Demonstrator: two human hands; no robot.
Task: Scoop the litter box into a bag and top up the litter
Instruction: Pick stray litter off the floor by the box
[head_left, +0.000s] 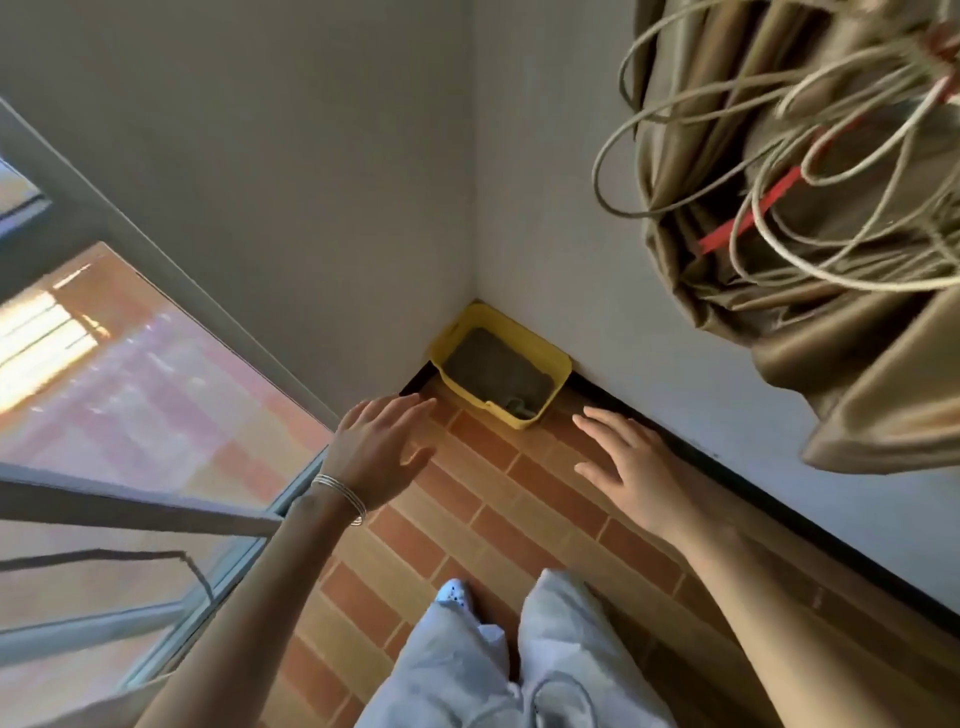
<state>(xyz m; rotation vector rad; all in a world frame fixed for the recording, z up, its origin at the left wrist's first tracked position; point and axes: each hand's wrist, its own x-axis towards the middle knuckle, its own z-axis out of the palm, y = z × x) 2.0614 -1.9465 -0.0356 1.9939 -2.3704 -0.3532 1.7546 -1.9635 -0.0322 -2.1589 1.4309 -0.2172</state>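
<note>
A yellow litter box (558, 359) sits on the floor in the corner where two grey walls meet. Grey litter (496, 366) fills it, and a small grey scoop (519, 410) lies at its near end. My left hand (382, 449), with thin bangles on the wrist, reaches forward with fingers spread, well above the floor and left of the box. My right hand (631, 467) is stretched out flat to the right of the box, fingers straight. Neither hand holds or touches anything.
The floor (519, 519) is orange and brown brick-pattern tile. A glass door with a grey metal frame (291, 499) runs along the left. A bundled olive curtain (810, 270) wrapped in loops of cable hangs at the upper right. My legs in pale trousers (519, 665) stand below.
</note>
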